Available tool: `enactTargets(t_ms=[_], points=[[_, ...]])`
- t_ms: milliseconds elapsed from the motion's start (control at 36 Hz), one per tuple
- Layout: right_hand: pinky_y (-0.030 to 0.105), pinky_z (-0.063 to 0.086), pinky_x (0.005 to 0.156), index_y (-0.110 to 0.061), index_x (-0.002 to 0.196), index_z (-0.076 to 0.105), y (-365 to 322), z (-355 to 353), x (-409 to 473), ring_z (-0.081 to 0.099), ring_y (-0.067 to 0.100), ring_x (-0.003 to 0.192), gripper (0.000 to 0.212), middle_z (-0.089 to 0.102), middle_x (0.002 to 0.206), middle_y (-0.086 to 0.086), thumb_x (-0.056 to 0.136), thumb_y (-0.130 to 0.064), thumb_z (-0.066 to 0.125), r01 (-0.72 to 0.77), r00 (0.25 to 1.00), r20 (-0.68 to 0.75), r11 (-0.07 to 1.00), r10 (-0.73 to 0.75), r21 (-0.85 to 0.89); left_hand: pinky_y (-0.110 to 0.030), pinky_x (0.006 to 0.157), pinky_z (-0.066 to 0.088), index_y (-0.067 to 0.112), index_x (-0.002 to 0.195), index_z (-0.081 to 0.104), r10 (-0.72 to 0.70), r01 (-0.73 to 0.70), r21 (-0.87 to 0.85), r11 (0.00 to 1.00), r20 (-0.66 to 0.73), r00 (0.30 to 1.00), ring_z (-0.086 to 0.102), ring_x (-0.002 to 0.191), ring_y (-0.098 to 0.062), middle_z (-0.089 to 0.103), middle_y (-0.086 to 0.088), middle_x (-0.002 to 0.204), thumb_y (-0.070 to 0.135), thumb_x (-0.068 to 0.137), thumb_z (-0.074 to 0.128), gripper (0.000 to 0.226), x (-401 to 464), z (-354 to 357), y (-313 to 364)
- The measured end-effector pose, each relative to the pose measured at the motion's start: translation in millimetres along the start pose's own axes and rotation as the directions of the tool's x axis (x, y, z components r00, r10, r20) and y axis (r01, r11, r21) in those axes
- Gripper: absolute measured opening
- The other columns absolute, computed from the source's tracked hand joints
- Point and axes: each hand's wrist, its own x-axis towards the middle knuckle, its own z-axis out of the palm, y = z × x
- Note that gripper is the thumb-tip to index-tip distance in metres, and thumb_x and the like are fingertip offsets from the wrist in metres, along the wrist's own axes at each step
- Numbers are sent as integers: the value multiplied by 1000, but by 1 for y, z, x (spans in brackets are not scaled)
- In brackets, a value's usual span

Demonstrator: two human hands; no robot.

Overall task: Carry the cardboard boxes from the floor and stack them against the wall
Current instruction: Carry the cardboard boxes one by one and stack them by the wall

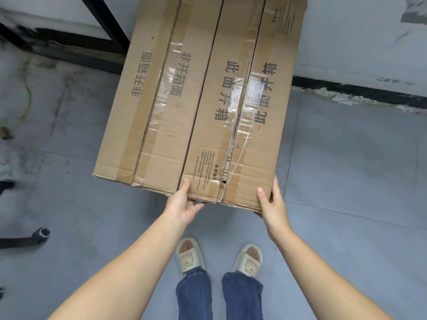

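Two long brown cardboard boxes lie side by side, running from my hands toward the wall. The right box point(245, 93) has torn clear tape and black printed characters on top. The left box point(147, 95) touches it along its long side. My left hand point(182, 204) grips the near left corner of the right box, thumb on top and fingers under the edge. My right hand point(272, 204) grips its near right corner the same way. The near end is held above the grey floor, in front of my slippered feet. The boxes' far ends reach the wall.
A white wall point(360, 38) with a black baseboard point(360, 91) runs across the back. A black metal frame point(104, 21) stands at the back left. A dark pipe-like object point(34, 236) lies on the floor at the left edge. Grey floor tiles point(346, 169) spread to the right.
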Motion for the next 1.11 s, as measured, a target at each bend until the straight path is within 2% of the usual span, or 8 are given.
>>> enactTargets(t_ms=[194, 417, 528, 639, 833, 972, 1056, 1111], points=[[54, 37, 108, -38, 148, 24, 0, 13, -1, 46, 16, 131, 59, 47, 144, -9, 95, -30, 50, -10, 1000, -2, 1000, 10, -21, -59, 99, 38, 7, 128, 48, 45, -43, 54, 998, -32, 998, 46, 131, -31, 51, -16, 139, 23, 102, 43, 31, -3, -5, 7], [47, 37, 110, -33, 148, 29, -22, -10, -15, 44, 22, 132, 53, 48, 144, -2, 100, -23, 47, -104, 993, 29, 982, 110, -159, -55, 102, 37, 6, 141, 41, 92, -72, 387, 919, -33, 995, 32, 141, -23, 38, -8, 151, 18, 99, 50, 45, -41, -18, 12], [41, 29, 114, -30, 152, 17, -58, -34, -49, 31, 19, 141, 64, 27, 156, 0, 97, -31, 52, -96, 991, 61, 938, 123, -333, -42, 93, 44, 7, 146, 33, 157, -141, 636, 758, 32, 987, 42, 133, -22, 39, -9, 149, 25, 99, 50, 53, -88, -23, 20], [26, 29, 105, -26, 151, 22, -107, -60, -109, 37, 18, 138, 63, 32, 153, 1, 97, -28, 53, 34, 994, 108, 901, 15, -434, -36, 94, 45, 12, 141, 40, 246, -288, 796, 532, 180, 952, 54, 112, -15, 51, -4, 135, 25, 99, 50, 45, -159, -25, 29], [12, 37, 93, -40, 139, 29, -187, -105, -250, 46, 4, 125, 55, 45, 137, -12, 95, -21, 55, 350, 931, 270, 816, -246, -461, -40, 106, 42, 29, 117, 53, 361, -600, 776, 194, 512, 779, 60, 114, -17, 64, -4, 118, 25, 94, 59, 24, -303, -45, 45], [7, 42, 89, -49, 132, 33, -202, -135, -355, 46, -14, 119, 52, 49, 133, -25, 90, -33, 58, 484, 869, 287, 815, -404, -319, -10, 89, 44, 31, 117, 55, 368, -789, 603, 117, 711, 599, 62, 105, -2, 70, 6, 106, 29, 84, 57, 33, -421, -68, 17], [10, 44, 92, -56, 134, 37, -191, -153, -397, 48, -9, 122, 54, 51, 130, -32, 85, -52, 60, 512, 857, 223, 821, -465, -253, -9, 87, 45, 31, 121, 55, 410, -823, 558, 102, 731, 546, 62, 107, -1, 68, 12, 111, 44, 78, 57, 45, -459, -89, -3], [8, 43, 91, -57, 133, 37, -178, -164, -417, 50, -7, 121, 53, 51, 128, -34, 87, -42, 58, 493, 870, 138, 844, -474, -210, -16, 90, 48, 31, 122, 56, 479, -841, 528, 120, 711, 515, 63, 107, -5, 67, 13, 113, 51, 73, 54, 52, -473, -102, -18]])
